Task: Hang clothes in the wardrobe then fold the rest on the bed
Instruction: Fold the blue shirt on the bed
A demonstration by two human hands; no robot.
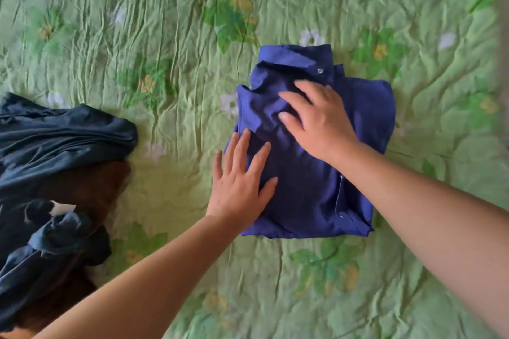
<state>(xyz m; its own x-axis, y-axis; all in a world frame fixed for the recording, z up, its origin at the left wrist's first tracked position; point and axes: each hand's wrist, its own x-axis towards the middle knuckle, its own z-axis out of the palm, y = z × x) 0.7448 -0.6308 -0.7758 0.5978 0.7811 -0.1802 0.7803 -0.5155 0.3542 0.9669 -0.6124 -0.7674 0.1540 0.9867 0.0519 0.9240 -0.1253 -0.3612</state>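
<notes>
Your blue shirt [316, 187] lies folded into a compact rectangle on the bed [165, 36], directly under both sets of fingers, with its collar [297, 55] beyond your fingertips.

Your left hand [242, 181] lies flat on the shirt's left edge, fingers [239, 146] straight and spread, gripping nothing. The outermost finger overhangs onto the bedcover. Your right hand [322, 124] lies flat just beyond and to the right of the left fingertips, fingers [292, 99] extended and pressing the cloth below the collar. It holds nothing either. A ridge of loose cloth stands between the two sets of fingers.

Judgement: the step in hand appears to be smoothing the finished fold. Press with flat palms and sweep outward from the centre, so the ridge is worked out rather than trapped. Anchor with one hand while the other strokes, or the bundle may slide on the wrinkled cover. Avoid dragging toward the collar, which could open the fold.

A pile of dark clothes [55, 146] lies well to the left of your left fingers, apart from the shirt and unfolded. It appears to be work outstanding.
</notes>
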